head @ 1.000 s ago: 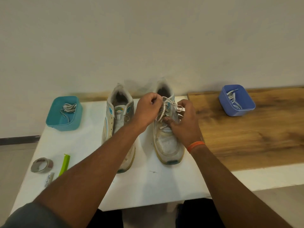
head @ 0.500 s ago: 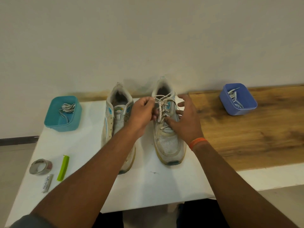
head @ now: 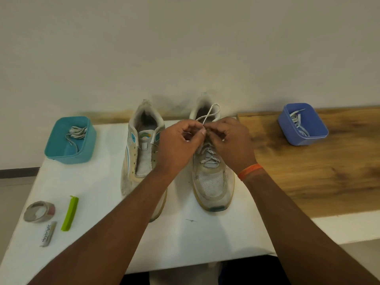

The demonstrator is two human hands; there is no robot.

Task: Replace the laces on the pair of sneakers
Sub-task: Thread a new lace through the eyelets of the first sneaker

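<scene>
1. At the far left of the white table (head: 205, 239) sits a teal tub (head: 70, 155) with a bundle of laces in it; nearer the front edge lie a tape roll (head: 39, 211), a green clip (head: 70, 213) and a small tube (head: 48, 234).
2. The left sneaker (head: 141, 161) stands beside them with bare eyelets, no lace in it.
3. The left hand (head: 178, 147) reaches across it, fingers curled, pinching the lace (head: 209, 158) at the top of the right sneaker (head: 213, 182).
4. The right hand (head: 232, 142) pinches the same lace from the other side; a loop stands up between them over the shoe's opening, so I take it a bow is being tied.
5. The lace looks flat, soft and light, likely to slacken if let go; best pinched close to the knot, at the base of the loop. The sneaker looks light enough to shift under a hard pull.
6. On the wooden board (head: 318, 173) to the right, a blue tub (head: 302, 136) holds more laces.
</scene>
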